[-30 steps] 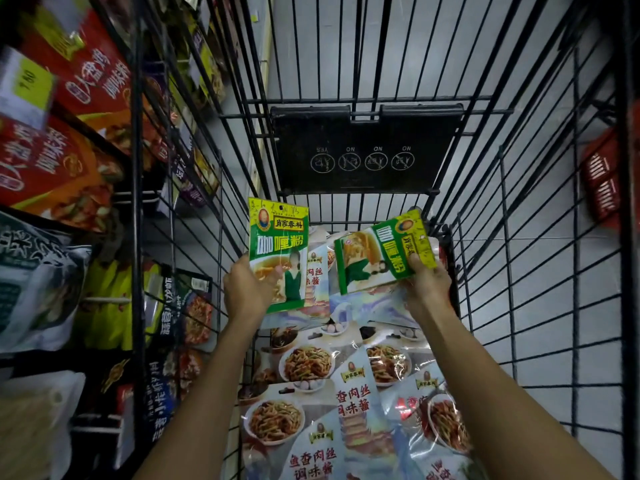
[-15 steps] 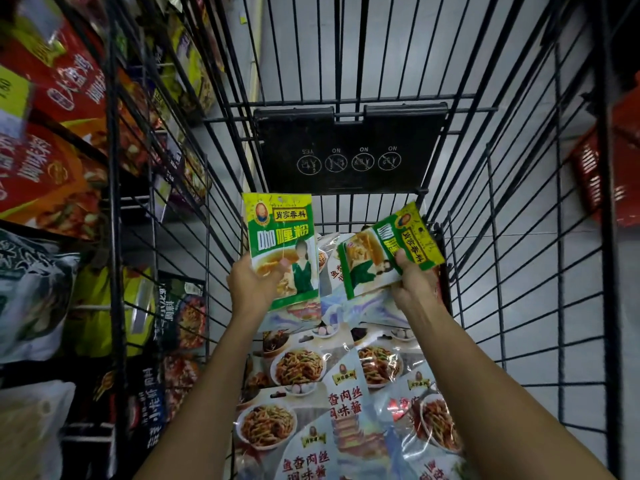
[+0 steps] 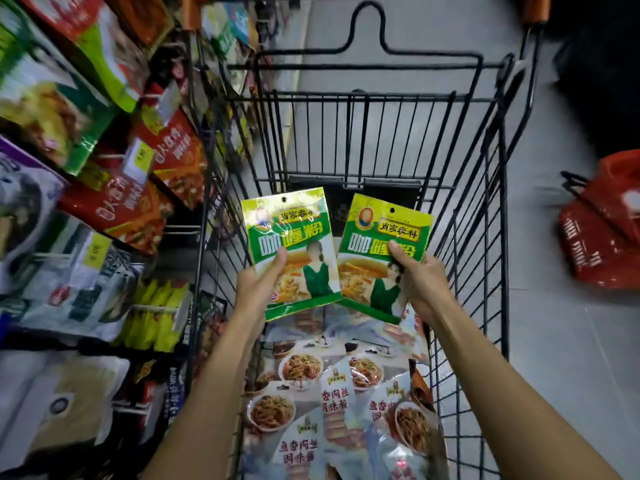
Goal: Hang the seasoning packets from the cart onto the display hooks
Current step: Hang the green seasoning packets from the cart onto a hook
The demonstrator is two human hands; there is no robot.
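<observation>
Both curry powder packets now stand upright side by side above the cart [image 3: 485,209]; the right one was tilted a moment ago. The left hand [image 3: 258,289] has its grip pinching the left packet [image 3: 294,233], thumb across the front. The right hand [image 3: 420,282] pinches the right packet [image 3: 367,271] likewise. Their lower corners overlap. Held this low, the tops could flop, so a hang hole [image 3: 284,199] may miss a display hook [image 3: 156,308]. The hooks look crowded, and the cart's wire wall stands between, so a packet could snag or drop.
</observation>
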